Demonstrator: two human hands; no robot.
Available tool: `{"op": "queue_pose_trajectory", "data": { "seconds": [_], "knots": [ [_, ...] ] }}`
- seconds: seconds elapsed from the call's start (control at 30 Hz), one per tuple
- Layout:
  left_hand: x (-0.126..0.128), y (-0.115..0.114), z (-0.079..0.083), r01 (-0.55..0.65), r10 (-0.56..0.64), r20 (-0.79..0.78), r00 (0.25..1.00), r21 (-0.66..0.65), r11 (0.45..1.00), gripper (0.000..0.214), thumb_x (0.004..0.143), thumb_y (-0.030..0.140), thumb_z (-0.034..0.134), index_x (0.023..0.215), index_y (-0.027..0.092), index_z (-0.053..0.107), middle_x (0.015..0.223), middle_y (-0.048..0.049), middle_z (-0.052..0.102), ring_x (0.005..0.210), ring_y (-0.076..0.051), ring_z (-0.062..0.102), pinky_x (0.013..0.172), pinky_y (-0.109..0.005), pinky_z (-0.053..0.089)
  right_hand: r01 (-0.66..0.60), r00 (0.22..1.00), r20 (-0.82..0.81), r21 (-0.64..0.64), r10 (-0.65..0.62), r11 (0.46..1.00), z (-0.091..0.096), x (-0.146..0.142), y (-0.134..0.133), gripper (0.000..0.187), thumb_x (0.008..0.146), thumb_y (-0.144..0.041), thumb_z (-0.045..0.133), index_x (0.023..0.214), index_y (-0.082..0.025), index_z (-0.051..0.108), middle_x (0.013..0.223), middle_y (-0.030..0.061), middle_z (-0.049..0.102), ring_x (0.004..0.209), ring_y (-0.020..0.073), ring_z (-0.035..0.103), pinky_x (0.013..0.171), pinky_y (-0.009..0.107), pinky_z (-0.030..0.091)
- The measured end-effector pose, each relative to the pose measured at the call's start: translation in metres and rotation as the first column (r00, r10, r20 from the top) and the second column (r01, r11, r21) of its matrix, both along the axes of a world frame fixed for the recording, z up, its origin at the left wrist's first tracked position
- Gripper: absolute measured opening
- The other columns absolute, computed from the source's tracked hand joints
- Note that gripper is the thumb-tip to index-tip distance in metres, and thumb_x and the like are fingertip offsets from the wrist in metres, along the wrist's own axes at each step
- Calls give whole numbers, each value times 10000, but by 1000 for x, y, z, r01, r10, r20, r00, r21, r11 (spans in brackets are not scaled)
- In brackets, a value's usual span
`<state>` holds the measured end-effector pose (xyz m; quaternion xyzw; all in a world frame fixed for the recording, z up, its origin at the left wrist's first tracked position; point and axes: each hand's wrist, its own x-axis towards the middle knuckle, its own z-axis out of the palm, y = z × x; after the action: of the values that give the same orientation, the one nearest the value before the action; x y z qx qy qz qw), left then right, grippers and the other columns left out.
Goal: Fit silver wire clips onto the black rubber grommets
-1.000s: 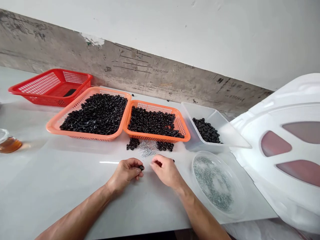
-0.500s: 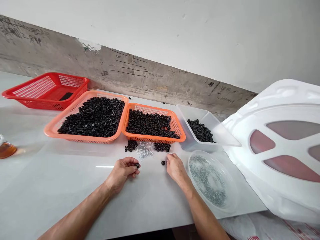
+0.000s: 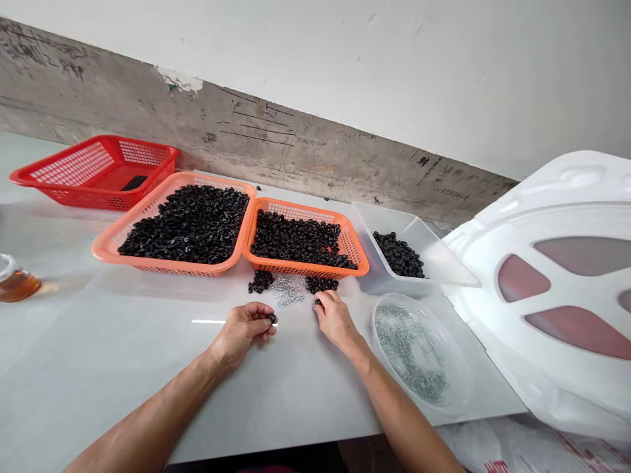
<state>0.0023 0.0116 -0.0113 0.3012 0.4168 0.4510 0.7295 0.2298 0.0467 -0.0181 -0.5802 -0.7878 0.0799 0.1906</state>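
My left hand (image 3: pixel 242 332) rests on the white table (image 3: pixel 148 355) with its fingers curled, pinching a small black ring (image 3: pixel 271 318) at the fingertips. My right hand (image 3: pixel 332 318) reaches forward, its fingertips closed on a black ring at the near edge of a small pile of black rings (image 3: pixel 321 284). Between the hands lies a little heap of small silver parts (image 3: pixel 288 290), and another small pile of black rings (image 3: pixel 261 281) sits to its left.
Behind the piles stand two orange baskets (image 3: pixel 111 243) (image 3: pixel 362 266) full of black rings, a red basket (image 3: pixel 73 172) at far left and a clear tub (image 3: pixel 444 263) with black rings. A clear dish (image 3: pixel 458 387) of silver parts and a white foam moulding (image 3: pixel 566 276) lie right.
My right hand left a black ring on the table, swung right, then came forward to the small pile of rings. My left hand has kept its ring and barely moved.
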Motion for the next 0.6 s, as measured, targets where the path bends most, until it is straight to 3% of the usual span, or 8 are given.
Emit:
{"op": "queue_pose_trajectory", "data": {
  "seconds": [0.23,0.33,0.47,0.6],
  "knots": [
    [1,0,3,56,-55,54,997,-6,998,169,609,126,687,762,112,617,693,-46,649,537,-107,573,475,-215,391,-38,999,3,114,38,993,6,-7,9,200,831,-151,465,1008,-146,558,916,108,556,838,222,545,763,347,467],
    [2,-5,9,187,-187,101,977,5,982,146,602,116,671,741,108,629,717,-67,662,523,-117,583,449,-215,386,-161,986,-11,147,164,976,17,-25,8,215,861,-151,422,1010,-158,576,900,103,573,864,219,539,782,340,451],
    [2,-11,12,398,-401,76,913,54,916,133,597,105,649,730,103,656,697,-76,672,495,-131,599,427,-219,399,-382,924,34,121,381,916,30,-61,17,205,855,-123,445,949,-189,614,858,73,591,863,202,497,793,323,423],
    [1,-12,12,473,-478,50,877,76,878,133,607,116,651,739,112,670,677,-68,676,486,-131,604,425,-218,406,-494,861,185,74,475,866,36,-96,34,176,838,-132,484,926,-184,627,876,71,560,847,195,438,782,319,389]
  ]
}}
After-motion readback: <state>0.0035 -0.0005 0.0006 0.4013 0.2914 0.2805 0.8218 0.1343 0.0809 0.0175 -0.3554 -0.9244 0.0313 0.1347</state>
